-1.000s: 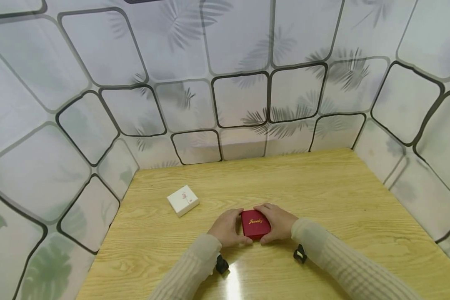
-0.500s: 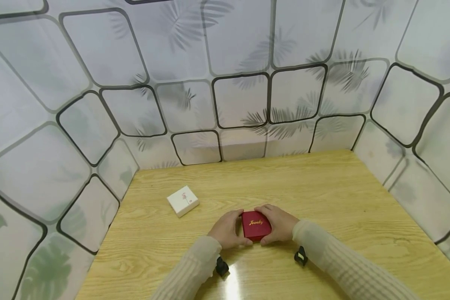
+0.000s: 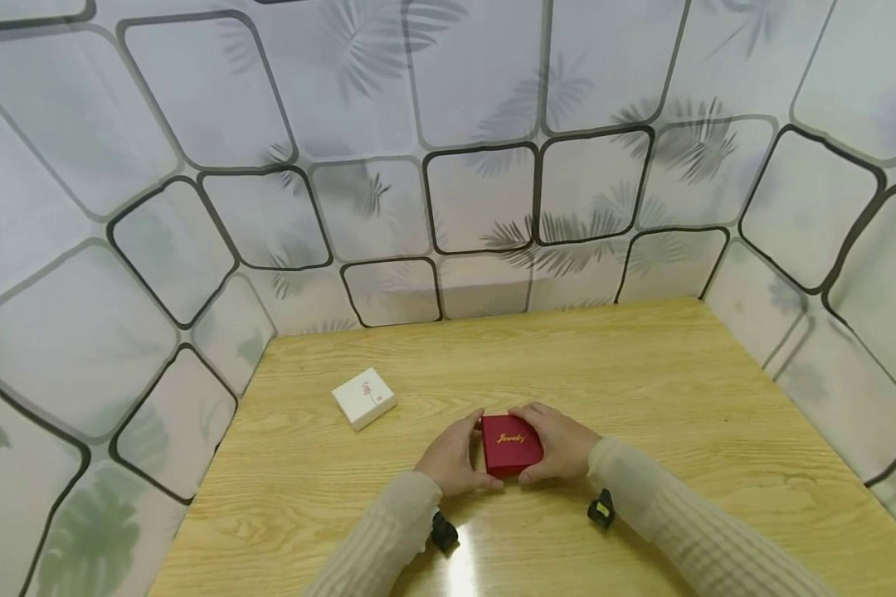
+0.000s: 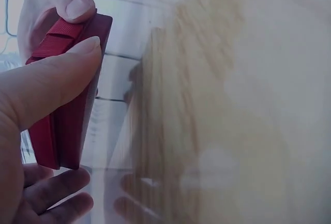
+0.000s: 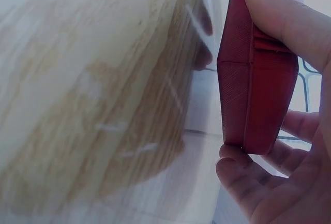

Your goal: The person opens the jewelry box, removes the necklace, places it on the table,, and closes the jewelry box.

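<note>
Left grip, right grip, red box held between, gold "Jewelry" lettering

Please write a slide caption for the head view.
Left hand and right hand hold a red Jewelry box; a white box lies farther left.

Jewelry box between the left hand, touching at 9 o'clock, and the right hand, touching at 3 o'clock. Carton on the tabletop, well apart, at 10 o'clock from the box. Backdrop behind the tabletop at 12 o'clock.
</note>
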Available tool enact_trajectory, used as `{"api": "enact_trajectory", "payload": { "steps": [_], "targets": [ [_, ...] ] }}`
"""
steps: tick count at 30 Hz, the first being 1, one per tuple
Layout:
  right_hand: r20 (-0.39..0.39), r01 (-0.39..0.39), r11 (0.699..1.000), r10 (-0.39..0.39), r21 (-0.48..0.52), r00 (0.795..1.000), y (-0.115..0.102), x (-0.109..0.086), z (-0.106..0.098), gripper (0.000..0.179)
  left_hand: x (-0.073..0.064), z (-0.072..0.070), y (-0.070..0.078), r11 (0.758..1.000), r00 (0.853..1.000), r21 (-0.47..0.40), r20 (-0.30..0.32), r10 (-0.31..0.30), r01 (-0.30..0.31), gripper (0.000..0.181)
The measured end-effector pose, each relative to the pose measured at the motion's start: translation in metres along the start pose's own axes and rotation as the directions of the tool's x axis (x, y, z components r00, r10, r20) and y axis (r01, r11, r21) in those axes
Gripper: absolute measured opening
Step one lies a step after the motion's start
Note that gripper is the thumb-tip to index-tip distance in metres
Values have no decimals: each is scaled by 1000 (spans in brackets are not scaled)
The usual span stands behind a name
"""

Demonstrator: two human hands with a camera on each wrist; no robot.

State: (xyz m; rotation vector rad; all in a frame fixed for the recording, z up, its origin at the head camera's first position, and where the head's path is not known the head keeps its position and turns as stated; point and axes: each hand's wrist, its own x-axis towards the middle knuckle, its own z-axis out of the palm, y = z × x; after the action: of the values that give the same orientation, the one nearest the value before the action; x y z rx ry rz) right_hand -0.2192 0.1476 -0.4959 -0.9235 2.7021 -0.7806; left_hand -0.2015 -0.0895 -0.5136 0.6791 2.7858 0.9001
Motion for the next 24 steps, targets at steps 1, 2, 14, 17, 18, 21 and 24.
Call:
{"api": "enact_trajectory", "payload": {
  "steps": [1,2,14,17,18,21,24],
  "targets": [
    [-2,0,1000,0,2,1000,0,0,0,101,0,0,0,1000,1000,-6,-4,0,0,116],
    [-1,-1,1000,1,4,1000,-1,0,-1,101,0,1,1,1000,1000,-12,-6,-1,1,117],
    [30,-12,999,10,50,999,-2,-1,-1,100,1,7,1,997,998,-76,-60,24,-29,115],
    [34,-6,998,4,58,999,-1,-1,0,101,1,9,0,996,997,-85,-68,24,-30,115],
    [34,-4,998,2,58,999,0,-1,0,101,2,9,-1,996,998,-88,-67,21,-27,115],
    [31,0,999,-1,53,1000,1,-2,1,101,2,10,0,993,997,-114,-72,20,-28,116],
    [29,-5,999,4,44,1000,1,-1,1,100,1,10,0,992,997,-124,-76,22,-31,115]
  ]
}}
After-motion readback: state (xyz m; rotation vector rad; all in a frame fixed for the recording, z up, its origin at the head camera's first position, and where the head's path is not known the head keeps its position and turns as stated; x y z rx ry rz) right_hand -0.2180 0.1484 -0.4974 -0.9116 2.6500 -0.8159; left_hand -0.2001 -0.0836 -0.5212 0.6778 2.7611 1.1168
